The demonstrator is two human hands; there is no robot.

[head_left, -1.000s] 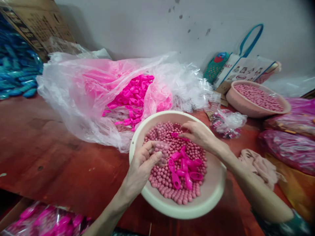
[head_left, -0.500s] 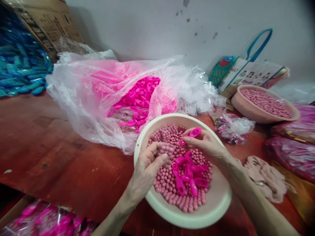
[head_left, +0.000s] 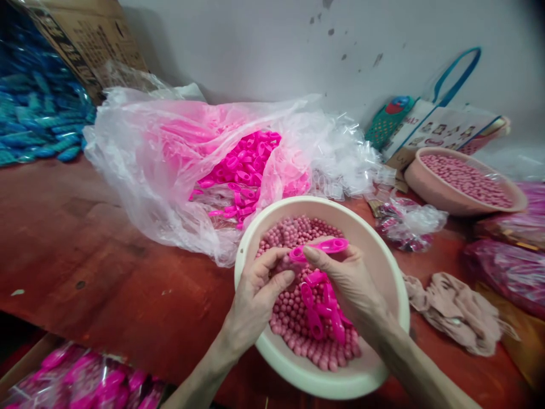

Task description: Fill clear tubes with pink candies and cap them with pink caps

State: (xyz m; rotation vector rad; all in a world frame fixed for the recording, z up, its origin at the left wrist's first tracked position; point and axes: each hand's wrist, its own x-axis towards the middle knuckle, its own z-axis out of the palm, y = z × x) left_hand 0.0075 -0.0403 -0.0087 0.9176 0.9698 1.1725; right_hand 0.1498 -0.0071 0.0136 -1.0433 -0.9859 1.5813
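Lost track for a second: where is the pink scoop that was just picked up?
Head view, centre: the pink scoop is pinched in the right hand, above the cream bowl of pink balls, beside the left hand.

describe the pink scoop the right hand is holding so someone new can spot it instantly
Start at the cream bowl of pink beads in the centre of the red table. Above the beads, the right hand pinches one bright pink scoop lying level, its tip toward the left hand. Unlike the loose scoops resting on the beads, it is lifted clear.
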